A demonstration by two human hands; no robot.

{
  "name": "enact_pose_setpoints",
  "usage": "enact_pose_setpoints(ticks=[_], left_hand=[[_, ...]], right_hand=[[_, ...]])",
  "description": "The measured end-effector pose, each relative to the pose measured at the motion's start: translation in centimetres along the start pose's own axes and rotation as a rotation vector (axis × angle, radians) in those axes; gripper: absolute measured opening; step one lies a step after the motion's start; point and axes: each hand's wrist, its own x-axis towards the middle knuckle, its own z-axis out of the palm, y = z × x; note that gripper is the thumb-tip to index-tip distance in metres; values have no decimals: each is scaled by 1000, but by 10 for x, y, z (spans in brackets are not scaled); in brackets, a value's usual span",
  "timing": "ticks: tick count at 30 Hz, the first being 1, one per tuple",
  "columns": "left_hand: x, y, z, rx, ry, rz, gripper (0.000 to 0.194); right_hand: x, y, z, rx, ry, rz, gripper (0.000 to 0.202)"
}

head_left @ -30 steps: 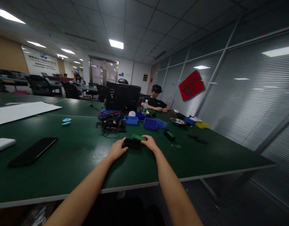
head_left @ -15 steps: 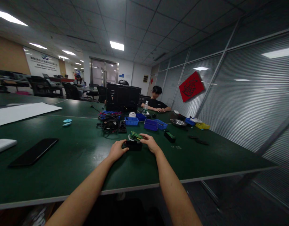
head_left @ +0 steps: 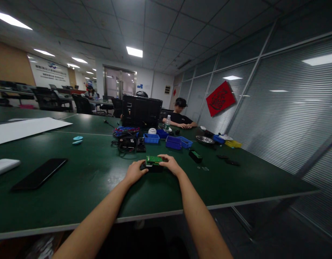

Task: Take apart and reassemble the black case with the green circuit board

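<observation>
Low on the green table, a black box-shaped housing (head_left: 155, 168) sits between my two hands. My left hand (head_left: 135, 171) is closed on its left end, thumb at the near side. A green circuit board (head_left: 154, 160) lies roughly level over the top of the housing, with a pale part under its left edge. The right end of the board is pinched by my right hand (head_left: 170, 164), fingers above and thumb at the near side. Whether the board rests fully in the housing I cannot tell. A similar black housing with a green board (head_left: 195, 156) stands to the right.
Beyond my hands are blue bins (head_left: 151, 138), a black power unit with cables (head_left: 127, 143), a water bottle (head_left: 167, 123) and a monitor (head_left: 141, 110). A metal dish (head_left: 205, 140) is at right; a black slab (head_left: 40, 173) lies left. A person (head_left: 181, 115) sits across the table.
The circuit board was tilted above the housing; it has come down and turned nearly level over it in my right hand. My left hand has stayed on the housing.
</observation>
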Motion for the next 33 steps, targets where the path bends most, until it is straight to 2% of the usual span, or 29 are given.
enact_pose_setpoints(ticks=[4,9,15,20,22,24,28,30,33], left_hand=[[0,1,0,4,-5,3,52],[-1,3,-2,13,-12,-26,53],[-2,3,-3,-43,-22,-48,63],[0,1,-1,-56,-15,-78,65],[1,0,0,-59,-2,-81,66],[1,-1,1,-66,12,-84,67],[2,-3,1,-78,8,-108,67],[2,-3,1,-81,-1,-119,66],[1,-2,-1,-86,-7,-126,65]], right_hand=[[0,3,0,-54,27,11,42],[0,3,0,-100,-40,21,43],[-2,4,-5,17,44,60,48],[-1,5,3,-119,-120,77,54],[1,7,6,-186,-133,93,49],[3,13,4,-252,-44,143,44],[5,33,-13,-434,317,370,47],[5,44,-24,-506,444,491,49],[5,58,-35,-552,578,522,43]])
